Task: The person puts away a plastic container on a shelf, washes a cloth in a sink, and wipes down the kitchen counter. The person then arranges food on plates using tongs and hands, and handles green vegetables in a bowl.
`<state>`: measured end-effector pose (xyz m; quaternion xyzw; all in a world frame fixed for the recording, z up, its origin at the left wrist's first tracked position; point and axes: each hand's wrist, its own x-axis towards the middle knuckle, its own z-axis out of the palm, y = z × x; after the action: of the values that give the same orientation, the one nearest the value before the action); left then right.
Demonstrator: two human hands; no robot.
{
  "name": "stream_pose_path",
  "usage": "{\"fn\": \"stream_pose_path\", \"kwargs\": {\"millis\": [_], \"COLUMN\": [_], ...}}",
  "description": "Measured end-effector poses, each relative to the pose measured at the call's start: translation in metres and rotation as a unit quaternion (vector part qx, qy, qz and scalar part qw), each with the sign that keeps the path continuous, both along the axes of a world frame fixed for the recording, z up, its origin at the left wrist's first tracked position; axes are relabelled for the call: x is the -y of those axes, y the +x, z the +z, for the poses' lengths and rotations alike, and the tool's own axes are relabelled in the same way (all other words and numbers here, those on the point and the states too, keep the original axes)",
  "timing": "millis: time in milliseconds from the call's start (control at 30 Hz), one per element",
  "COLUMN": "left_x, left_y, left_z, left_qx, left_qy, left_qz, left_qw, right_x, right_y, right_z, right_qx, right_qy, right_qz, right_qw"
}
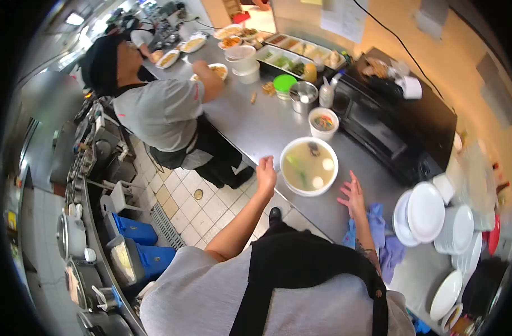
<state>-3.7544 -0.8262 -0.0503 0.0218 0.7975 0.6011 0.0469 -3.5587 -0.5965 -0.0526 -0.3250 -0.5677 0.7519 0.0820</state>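
A large white bowl (307,193) of cloudy soup (298,168) stands on the steel counter before me. In the broth are pale round pieces that look like egg halves, something green and a dark piece. At the bowl's left side is my left hand (266,176), its fingers pointing up and nothing visible in them. My right hand (353,197) is on the other side, fingers spread, with a gap between it and the rim. Just behind the bowl sits a small white tub (322,133) with colourful strips inside.
Blue and purple cloths (388,246) and stacked white plates (425,214) lie to the right. A black appliance (373,129) borders the counter's back. Beyond are a steel pot (304,97), a green-lidded tub (284,84) and ingredient trays (292,56). A co-worker (160,106) works over a plate at left.
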Motion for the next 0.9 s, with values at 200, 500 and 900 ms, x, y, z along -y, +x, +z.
{"fn": "stream_pose_path", "kwargs": {"millis": [200, 500, 900], "left_x": [-0.015, -0.019, -0.001], "left_y": [-0.021, -0.027, -0.1], "left_z": [0.001, 0.016, 0.044], "left_qx": [0.402, 0.427, 0.406], "left_qy": [0.186, 0.286, 0.26], "left_qz": [-0.081, -0.074, -0.022], "left_qw": [0.893, 0.855, 0.876], "right_x": [0.004, 0.007, 0.026], "right_y": [-0.049, -0.068, -0.156], "right_z": [0.012, 0.007, 0.018], "right_qx": [-0.034, -0.067, -0.07], "right_qy": [-0.058, -0.069, -0.057], "right_qz": [0.096, 0.056, 0.069], "right_qw": [0.993, 0.994, 0.993]}}
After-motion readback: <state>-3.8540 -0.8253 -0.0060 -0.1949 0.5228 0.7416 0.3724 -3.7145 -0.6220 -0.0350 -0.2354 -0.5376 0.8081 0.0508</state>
